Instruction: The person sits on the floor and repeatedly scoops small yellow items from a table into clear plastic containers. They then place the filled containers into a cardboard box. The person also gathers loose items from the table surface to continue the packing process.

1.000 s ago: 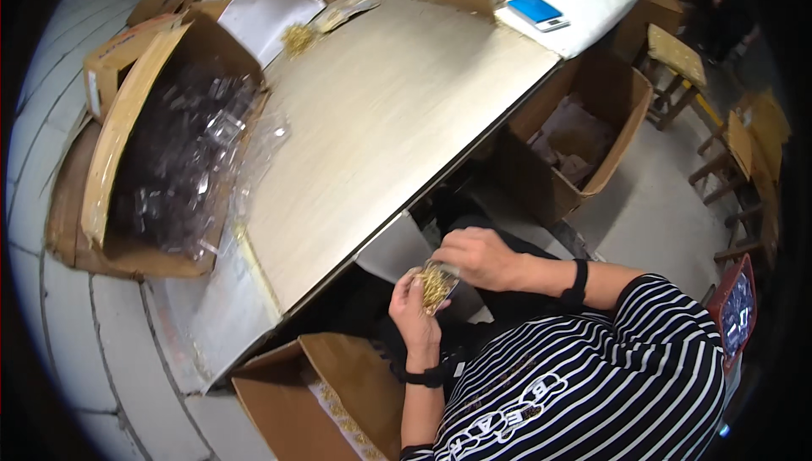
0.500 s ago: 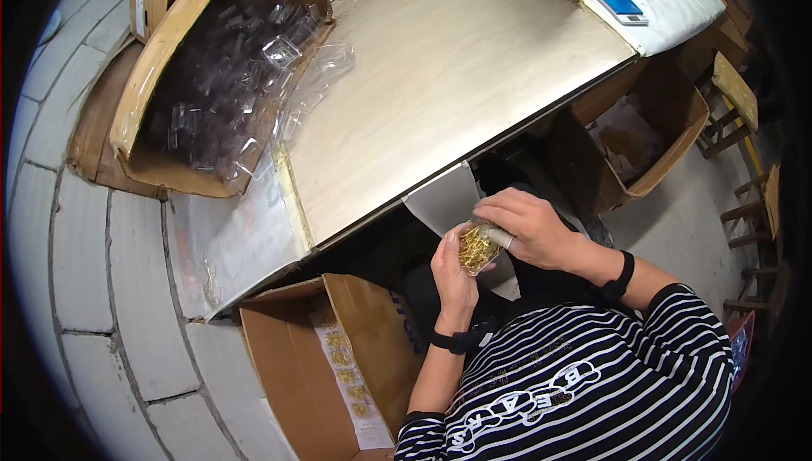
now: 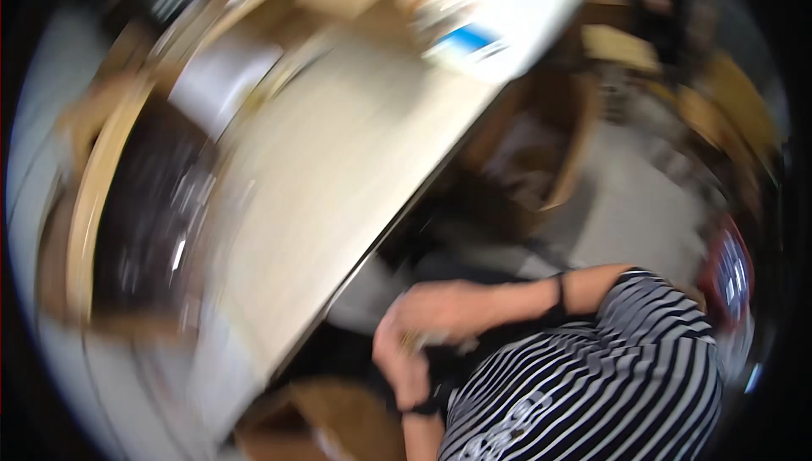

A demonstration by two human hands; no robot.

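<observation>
Small gold-coloured pieces at lower centre of frame, between hands, mostly covered and blurred; long axis and pointing direction cannot be told. Left hand below, curled narrowly around pieces, holding them. Right hand lies across from right, overlapping left hand at fingers; blur hides whether it grips or only touches, finger spread cannot be told. Pale table at centre; cardboard box at left; blue-topped scale at upper centre.
</observation>
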